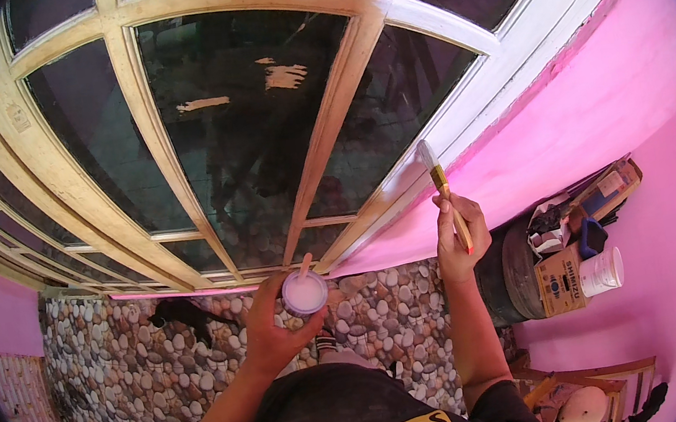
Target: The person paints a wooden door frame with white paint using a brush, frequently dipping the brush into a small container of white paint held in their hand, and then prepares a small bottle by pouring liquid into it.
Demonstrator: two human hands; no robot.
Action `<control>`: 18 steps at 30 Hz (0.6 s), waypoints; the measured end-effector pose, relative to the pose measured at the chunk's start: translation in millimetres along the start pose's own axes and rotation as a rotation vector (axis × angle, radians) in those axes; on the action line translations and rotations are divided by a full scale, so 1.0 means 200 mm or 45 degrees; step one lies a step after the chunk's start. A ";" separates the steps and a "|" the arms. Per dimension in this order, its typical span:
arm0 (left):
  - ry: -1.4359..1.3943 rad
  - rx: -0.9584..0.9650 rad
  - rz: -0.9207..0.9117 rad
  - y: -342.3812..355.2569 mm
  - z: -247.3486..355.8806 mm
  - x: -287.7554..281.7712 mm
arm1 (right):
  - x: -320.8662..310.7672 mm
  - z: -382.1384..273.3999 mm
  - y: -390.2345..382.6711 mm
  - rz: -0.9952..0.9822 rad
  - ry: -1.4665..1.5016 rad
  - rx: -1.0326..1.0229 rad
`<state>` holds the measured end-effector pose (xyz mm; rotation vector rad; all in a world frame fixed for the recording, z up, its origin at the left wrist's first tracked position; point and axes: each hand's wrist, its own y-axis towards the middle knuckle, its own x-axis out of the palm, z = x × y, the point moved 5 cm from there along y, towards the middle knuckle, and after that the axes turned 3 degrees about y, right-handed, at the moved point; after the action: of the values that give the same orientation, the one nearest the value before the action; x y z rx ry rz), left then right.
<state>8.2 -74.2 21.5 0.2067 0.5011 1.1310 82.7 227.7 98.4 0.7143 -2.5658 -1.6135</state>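
My right hand [461, 236] grips a paintbrush [438, 178] by its orange-and-yellow handle. The pale bristles touch, or nearly touch, the white-painted right edge of a wooden door frame [462, 124]. My left hand [272, 324] is wrapped around a small clear cup [304, 293] of whitish paint, held in front of my body. A flat stick [306, 264] leans out of the cup. White paint covers the right stile and part of a crossbar; the other glazing bars [335, 118] are bare yellowish wood around dark glass panes.
A black cat [186, 316] is on the pebble-patterned floor [129, 363] at left. Right of my arm stands a dark bin [508, 279], with cardboard boxes [562, 283] and a white bucket [602, 271]. A pink wall [596, 112] borders the door. Wooden furniture [619, 370] sits at lower right.
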 end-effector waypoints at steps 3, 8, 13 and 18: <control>-0.003 -0.008 0.002 -0.01 -0.01 0.01 | 0.00 -0.02 -0.05 -0.115 -0.093 -0.045; 0.001 -0.023 -0.014 -0.01 -0.02 0.01 | 0.04 0.05 -0.11 -0.215 -0.208 -0.022; 0.024 -0.014 0.020 -0.02 -0.02 -0.01 | 0.03 -0.01 0.00 -0.148 -0.228 -0.071; 0.029 -0.016 0.016 -0.03 -0.02 -0.01 | 0.00 -0.01 -0.02 -0.070 -0.185 -0.111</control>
<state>10.5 -79.4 15.5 0.1861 0.5135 1.1495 84.1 224.7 96.7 0.6910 -2.5736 -1.8462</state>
